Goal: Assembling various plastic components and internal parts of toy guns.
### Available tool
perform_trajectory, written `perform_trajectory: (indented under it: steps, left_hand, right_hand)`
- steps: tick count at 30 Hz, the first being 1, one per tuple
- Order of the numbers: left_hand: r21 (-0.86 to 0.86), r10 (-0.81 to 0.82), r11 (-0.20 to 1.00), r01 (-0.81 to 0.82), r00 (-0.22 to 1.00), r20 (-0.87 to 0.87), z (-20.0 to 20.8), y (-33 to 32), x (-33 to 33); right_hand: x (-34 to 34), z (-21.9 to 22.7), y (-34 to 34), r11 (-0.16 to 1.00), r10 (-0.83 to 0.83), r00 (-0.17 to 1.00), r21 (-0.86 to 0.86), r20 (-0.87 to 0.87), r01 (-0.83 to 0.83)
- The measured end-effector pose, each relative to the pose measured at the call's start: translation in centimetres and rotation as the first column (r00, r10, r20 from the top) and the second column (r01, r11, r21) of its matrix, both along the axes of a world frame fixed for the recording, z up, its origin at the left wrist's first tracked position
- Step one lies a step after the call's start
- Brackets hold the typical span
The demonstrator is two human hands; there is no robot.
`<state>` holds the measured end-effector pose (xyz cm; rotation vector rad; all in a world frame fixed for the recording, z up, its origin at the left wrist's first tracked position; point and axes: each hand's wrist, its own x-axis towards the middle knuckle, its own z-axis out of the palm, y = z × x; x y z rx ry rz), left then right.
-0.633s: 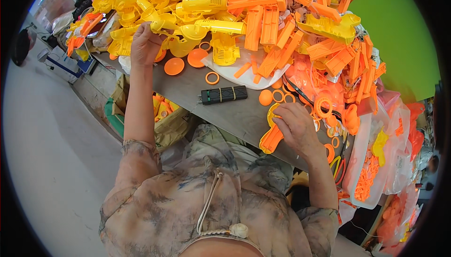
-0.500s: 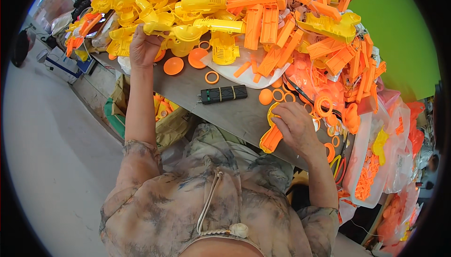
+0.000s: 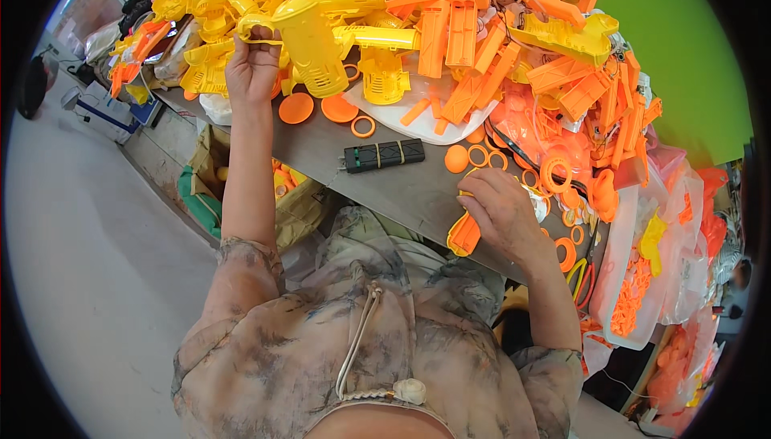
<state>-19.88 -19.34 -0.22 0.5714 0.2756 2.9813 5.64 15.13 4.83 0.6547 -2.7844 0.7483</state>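
Observation:
My left hand (image 3: 254,69) is raised at the yellow pile, its fingers closed round the narrow end of a yellow plastic housing half (image 3: 310,52). The wide, slotted end of that housing points right and down, over the pile's front edge. My right hand (image 3: 502,210) is at the table's near edge, fingers bent and closed over a yellow housing with an orange battery-box-like insert (image 3: 464,235). Its upper part is hidden under the hand. Between the hands a black slatted block with bands round it (image 3: 384,155) lies on the grey table (image 3: 385,194).
Yellow housings (image 3: 229,5) heap up at the back left, orange long boxes (image 3: 462,33) with wires at the back right. Orange discs (image 3: 296,108) and rings (image 3: 363,126) lie in front. A clear bin of small orange parts (image 3: 610,294) stands right. A cloth bag (image 3: 301,210) hangs below left.
The yellow housing in my left hand has lifted and swung up from the pile, its wide end now showing. My right hand has shifted slightly left over the yellow-and-orange housing.

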Motion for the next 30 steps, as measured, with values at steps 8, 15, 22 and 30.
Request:
perform_trajectory:
  steps: [8,15,22,30]
  left_hand:
    - [-0.194,0.092,0.978,-0.078,0.993,0.067,1.2,0.6,0.5]
    - [-0.449,-0.061,0.892,0.054,0.998,-0.002,5.1,5.2,5.3]
    - [-0.941,-0.324,0.338,0.027,0.942,-0.09,9.5,15.3,13.8]
    - [-0.849,-0.728,0.262,-0.459,0.483,-0.486,10.2,19.2,18.2]
  right_hand:
    - [0.2,0.0,-0.1,1.0,0.016,1.0,-0.014,-0.01,-0.017]
    - [0.6,0.1,-0.1,0.989,-0.103,0.992,-0.113,-0.073,0.094]
    - [1.4,3.6,-1.3,0.854,0.019,0.962,-0.505,0.274,0.127]
    - [5.0,-0.8,-2.3,0.337,0.236,0.782,-0.803,0.577,0.491]
